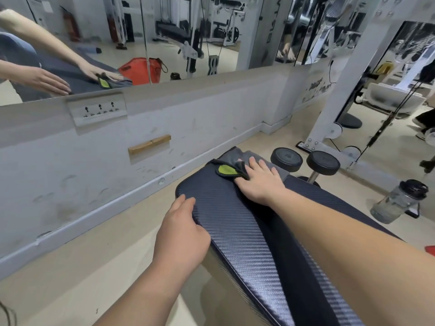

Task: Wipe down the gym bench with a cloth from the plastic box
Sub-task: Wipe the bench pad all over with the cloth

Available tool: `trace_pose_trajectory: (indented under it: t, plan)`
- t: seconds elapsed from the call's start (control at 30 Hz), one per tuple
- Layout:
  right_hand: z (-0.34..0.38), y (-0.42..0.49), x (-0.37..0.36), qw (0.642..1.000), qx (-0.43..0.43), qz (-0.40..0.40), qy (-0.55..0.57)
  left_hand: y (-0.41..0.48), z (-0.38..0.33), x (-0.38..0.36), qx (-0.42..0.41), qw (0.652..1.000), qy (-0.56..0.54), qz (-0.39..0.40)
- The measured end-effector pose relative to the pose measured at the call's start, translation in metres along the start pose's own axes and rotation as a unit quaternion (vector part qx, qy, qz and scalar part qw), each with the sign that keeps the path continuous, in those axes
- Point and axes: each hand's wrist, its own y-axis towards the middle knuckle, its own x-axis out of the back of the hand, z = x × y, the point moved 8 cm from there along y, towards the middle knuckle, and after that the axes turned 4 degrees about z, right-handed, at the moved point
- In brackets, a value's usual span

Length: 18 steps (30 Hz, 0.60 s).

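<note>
At the far end of the gym bench, whose dark pad has a glossy carbon-weave texture and rounded corners, the right hand presses a soft grey cloth flat, fingers straight and slightly spread. The cloth bears a lime-green oval tag edged in black, with no legible writing. The left hand rests on the pad's left edge, fingers together and barely bent; dark lettering on the white wall is too blurred to read.
</note>
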Motion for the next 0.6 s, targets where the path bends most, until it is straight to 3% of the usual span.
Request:
trace_pose_trajectory:
  t: [0.17, 0.37, 0.47, 0.6]
  plan:
    - [0.028, -0.093, -0.018, 0.994, 0.106, 0.0, -0.023, 0.0, -0.001, 0.012, -0.005, 1.0, -0.009, -0.022]
    - [0.005, -0.188, -0.028, 0.973, 0.211, 0.094, 0.003, -0.008, -0.02, 0.016, -0.043, 0.998, -0.02, -0.035]
    - [-0.041, -0.15, -0.014, 0.982, 0.16, 0.102, 0.017, -0.014, -0.024, 0.002, -0.071, 0.997, -0.002, 0.006]
    - [-0.114, -0.076, 0.005, 0.999, -0.043, 0.027, 0.015, -0.02, -0.029, -0.012, -0.097, 0.994, 0.017, 0.047]
